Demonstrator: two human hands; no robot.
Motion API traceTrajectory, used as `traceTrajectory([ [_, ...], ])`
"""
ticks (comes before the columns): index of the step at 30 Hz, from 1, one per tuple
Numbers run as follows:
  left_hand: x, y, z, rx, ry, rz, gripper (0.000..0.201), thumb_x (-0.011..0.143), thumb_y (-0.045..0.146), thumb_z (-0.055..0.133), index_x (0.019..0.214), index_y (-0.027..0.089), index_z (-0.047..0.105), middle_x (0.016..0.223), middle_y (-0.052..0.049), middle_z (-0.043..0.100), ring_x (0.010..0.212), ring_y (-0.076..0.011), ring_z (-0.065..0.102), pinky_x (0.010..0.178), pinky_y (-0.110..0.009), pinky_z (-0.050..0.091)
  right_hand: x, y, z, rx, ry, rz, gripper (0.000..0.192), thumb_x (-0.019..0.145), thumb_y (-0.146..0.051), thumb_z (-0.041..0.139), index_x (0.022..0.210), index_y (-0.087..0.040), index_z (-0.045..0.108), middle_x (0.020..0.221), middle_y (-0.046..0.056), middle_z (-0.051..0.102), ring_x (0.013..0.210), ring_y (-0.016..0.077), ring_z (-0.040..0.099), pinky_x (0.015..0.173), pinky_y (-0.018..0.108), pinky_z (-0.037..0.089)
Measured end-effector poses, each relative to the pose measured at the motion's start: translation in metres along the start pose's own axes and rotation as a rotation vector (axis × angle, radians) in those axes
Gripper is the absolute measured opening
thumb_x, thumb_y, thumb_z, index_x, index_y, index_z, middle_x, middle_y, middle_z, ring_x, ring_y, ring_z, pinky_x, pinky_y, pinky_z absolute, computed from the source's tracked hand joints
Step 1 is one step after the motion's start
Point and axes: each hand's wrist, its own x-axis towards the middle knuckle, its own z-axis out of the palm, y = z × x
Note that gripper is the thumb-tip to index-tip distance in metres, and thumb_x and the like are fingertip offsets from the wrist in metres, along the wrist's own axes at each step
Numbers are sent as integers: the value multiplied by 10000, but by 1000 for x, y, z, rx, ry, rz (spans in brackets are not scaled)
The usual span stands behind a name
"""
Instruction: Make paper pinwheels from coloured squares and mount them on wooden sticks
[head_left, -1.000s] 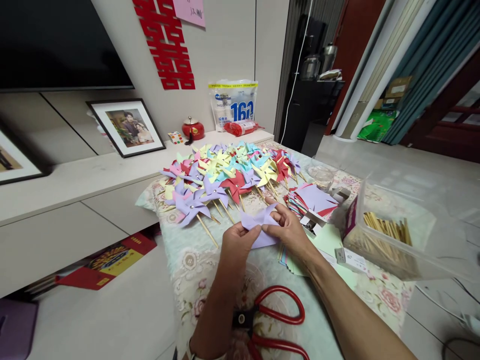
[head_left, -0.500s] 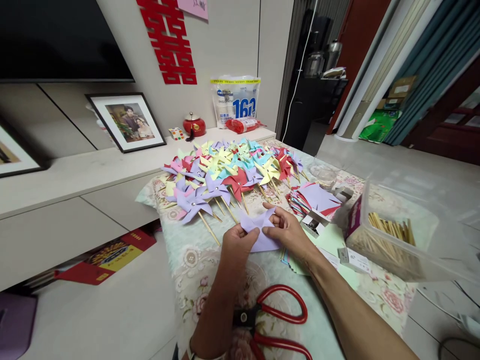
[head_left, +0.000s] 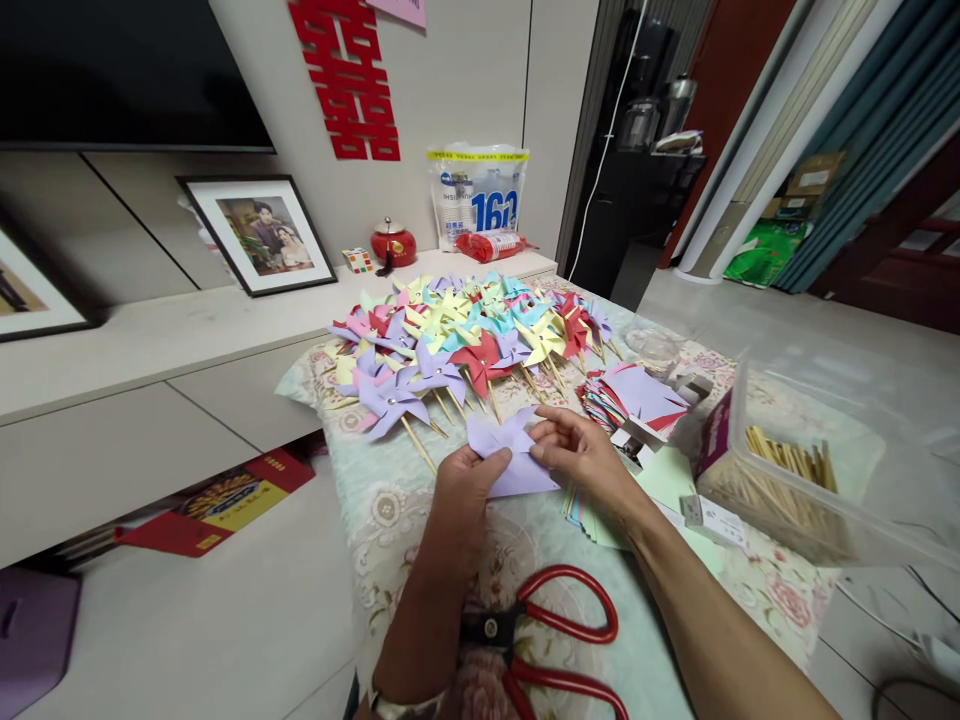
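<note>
A sheet of purple paper (head_left: pixel 517 478), partly folded toward its middle, is held above the tablecloth. My left hand (head_left: pixel 471 478) pinches its left side, thumb pressed near the centre. At the right edge my right hand (head_left: pixel 574 445) is closed on the same paper, its thumb and fingers at a corner flap. Beyond the hands lies a spread of finished paper pinwheels (head_left: pixel 480 360) on wooden sticks, in purple, yellow, red, pink and blue. Red-handled scissors (head_left: pixel 570 605) rest by my left forearm, their blades hidden under it.
To the right are a stack of cut coloured paper (head_left: pixel 641 392), green sheets (head_left: pixel 670 478), a small white box (head_left: pixel 714 520) and a clear plastic tub (head_left: pixel 772 525) of wooden sticks. A low cabinet (head_left: pixel 142 350) with a framed photo (head_left: pixel 259 235) borders the table at the back left.
Both hands still hold the purple paper. The right thumb has drawn back from the paper's centre toward the right side. The whole view has shifted slightly.
</note>
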Motion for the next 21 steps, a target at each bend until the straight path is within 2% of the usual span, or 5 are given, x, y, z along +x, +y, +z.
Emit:
traceTrajectory([
  [4,2,3,-3,-31,8,-21,309,613,282,814,884,147,753,751,-61,764,744,-242,708,697,-318,534,2,4,-1,-131,62,-158,533,662,-238,832,1169,-217,670,1007,47,642,835,171,587,730,317,476],
  [7,1,6,-4,-51,49,-21,274,593,288,820,818,157,735,732,-48,752,676,-202,672,645,-287,514,0,1,-4,-290,34,-351,349,728,-226,810,1067,-252,732,991,40,627,902,193,578,786,336,464],
  [10,1,8,-4,-42,95,-10,244,581,293,822,762,167,715,680,-21,725,614,-165,626,581,-254,482,-3,-6,-7,-422,-89,-458,127,828,-252,750,952,-268,773,942,37,615,905,199,581,826,352,447],
  [14,3,7,-6,-28,91,-6,240,587,286,817,767,156,725,635,-9,705,575,-151,606,555,-245,471,-5,-11,-11,-494,-224,-470,121,902,-322,679,925,-272,786,898,40,614,876,198,595,807,348,449],
  [21,10,-5,-8,50,90,56,336,602,270,814,894,111,763,723,-48,756,621,-178,659,641,-279,511,-3,-9,-8,-530,-256,-408,130,889,-353,688,870,-245,758,837,33,622,817,189,595,752,321,455],
])
